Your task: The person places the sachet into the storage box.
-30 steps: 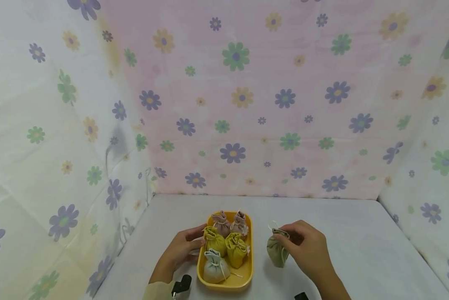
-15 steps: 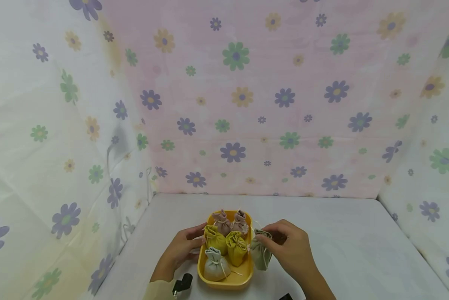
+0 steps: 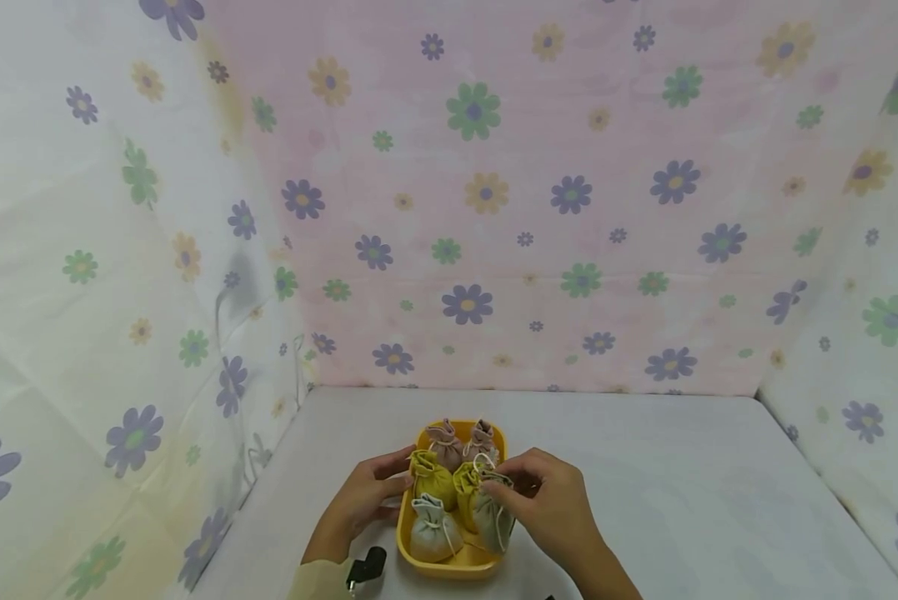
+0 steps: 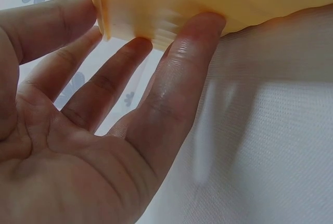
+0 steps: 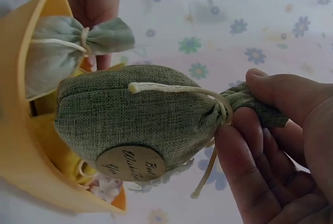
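My right hand (image 3: pixel 552 504) pinches the gathered neck of a dark green drawstring pouch (image 3: pixel 494 523) between thumb and fingers. The pouch overlaps the right side of a yellow tray (image 3: pixel 449 572) in the head view. A round tag (image 5: pixel 130 163) with writing shows on its side in the right wrist view. Inside the tray stand two mustard pouches (image 3: pixel 432 482), a pale grey-green pouch (image 3: pixel 429 537) and two dusty-pink pouches (image 3: pixel 443 443) at the back. My left hand (image 3: pixel 366 498) rests against the tray's left side, its fingertips touching the outer wall and rim.
A white-covered table (image 3: pixel 666 492) lies under the tray. Flower-patterned cloth walls (image 3: pixel 509 250) enclose it at the back and both sides. A black device (image 3: pixel 366 567) sits by the left wrist.
My right hand has carried the dark green pouch leftward from the table's right side to over the tray, where it now partly hides a mustard pouch. The left hand has stayed in place.
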Demonstrator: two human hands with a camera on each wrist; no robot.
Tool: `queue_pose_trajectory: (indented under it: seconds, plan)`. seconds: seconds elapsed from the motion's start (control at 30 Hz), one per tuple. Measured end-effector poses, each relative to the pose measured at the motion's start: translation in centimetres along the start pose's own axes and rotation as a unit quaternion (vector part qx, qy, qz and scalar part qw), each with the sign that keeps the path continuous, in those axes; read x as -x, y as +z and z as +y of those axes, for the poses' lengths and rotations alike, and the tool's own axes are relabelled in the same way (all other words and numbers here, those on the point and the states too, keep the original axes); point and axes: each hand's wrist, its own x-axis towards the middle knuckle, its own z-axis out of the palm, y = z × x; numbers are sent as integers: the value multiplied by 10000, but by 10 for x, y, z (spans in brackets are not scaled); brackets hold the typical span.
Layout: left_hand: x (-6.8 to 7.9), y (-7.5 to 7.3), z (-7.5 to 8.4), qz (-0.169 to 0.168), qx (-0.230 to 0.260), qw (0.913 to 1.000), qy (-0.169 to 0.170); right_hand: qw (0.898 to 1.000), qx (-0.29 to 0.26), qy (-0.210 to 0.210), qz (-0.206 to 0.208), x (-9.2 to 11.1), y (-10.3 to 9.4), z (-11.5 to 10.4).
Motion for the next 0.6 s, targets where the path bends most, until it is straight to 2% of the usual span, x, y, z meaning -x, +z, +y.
queue_pose_trajectory:
  seconds: [0.47,0.6]
  plan:
    - [-2,-1,0,-59,-33,10000,13,9986,54,-48,-532,3,18,21]
    - [-2,-1,-1,-95,4,10000,18,9969,86,67,-785,3,21,26]
